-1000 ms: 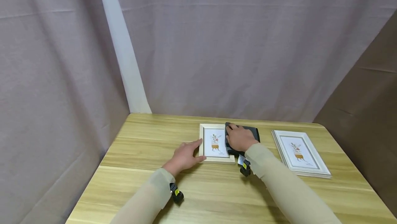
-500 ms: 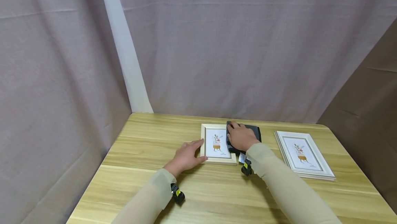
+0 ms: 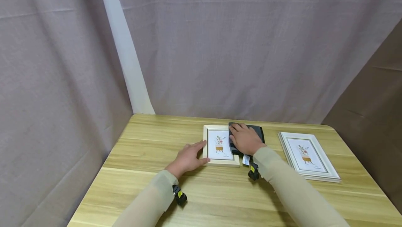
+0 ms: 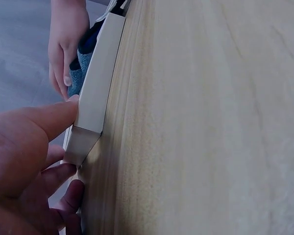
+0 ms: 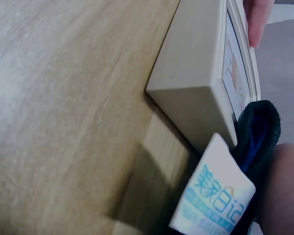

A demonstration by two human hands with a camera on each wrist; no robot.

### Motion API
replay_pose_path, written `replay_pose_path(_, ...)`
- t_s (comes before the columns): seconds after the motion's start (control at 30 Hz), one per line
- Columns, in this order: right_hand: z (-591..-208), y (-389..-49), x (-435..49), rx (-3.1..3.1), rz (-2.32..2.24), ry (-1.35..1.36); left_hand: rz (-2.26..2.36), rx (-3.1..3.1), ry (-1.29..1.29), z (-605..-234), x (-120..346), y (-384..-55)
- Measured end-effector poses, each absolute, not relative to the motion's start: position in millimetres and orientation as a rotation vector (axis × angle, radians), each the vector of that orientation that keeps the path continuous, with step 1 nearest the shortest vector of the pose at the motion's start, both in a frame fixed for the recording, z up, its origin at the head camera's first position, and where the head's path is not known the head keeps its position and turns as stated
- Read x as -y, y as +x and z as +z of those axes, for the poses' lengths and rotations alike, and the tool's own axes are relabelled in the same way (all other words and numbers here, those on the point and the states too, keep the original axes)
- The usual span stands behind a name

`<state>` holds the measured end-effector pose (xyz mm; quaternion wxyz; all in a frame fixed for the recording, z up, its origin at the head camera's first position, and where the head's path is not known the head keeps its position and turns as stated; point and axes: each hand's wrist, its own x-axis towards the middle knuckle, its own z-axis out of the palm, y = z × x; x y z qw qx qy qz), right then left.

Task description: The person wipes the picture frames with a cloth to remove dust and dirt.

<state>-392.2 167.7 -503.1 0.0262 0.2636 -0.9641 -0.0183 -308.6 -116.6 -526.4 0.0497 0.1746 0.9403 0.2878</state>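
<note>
Mauve-grey curtain (image 3: 220,56) behind; wood-grain table (image 3: 216,195) before us. One pale picture frame (image 3: 220,146), face up, towards the table's far edge. Our left grip (image 3: 186,159): holding that frame's near-left corner between thumb and fingers. Our right grip (image 3: 246,140): unclenched, fingers laid flat, pressing a dark cloth (image 3: 258,131), white tag (image 3: 246,160) attached, over its right side. Apart, rightward, we list another white frame (image 3: 306,154).

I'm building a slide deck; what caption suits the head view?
Left hand holds a cream picture frame while the right hand presses a gray cloth over the frame's right side.
</note>
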Motion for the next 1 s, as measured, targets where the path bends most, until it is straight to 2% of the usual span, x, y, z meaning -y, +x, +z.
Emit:
replay_pose_path(0.3, -503.1, -391.7, -163.8, 2.902, -0.046, 0.923, 0.853, -2.87, 0.537, -526.1, 116.2, -309.9)
replay_pose_path(1.0, -496.8, -406.5, -117.7, 3.004, -0.174, 0.945, 0.839, -2.886, 0.541, -524.0, 112.1, -309.0)
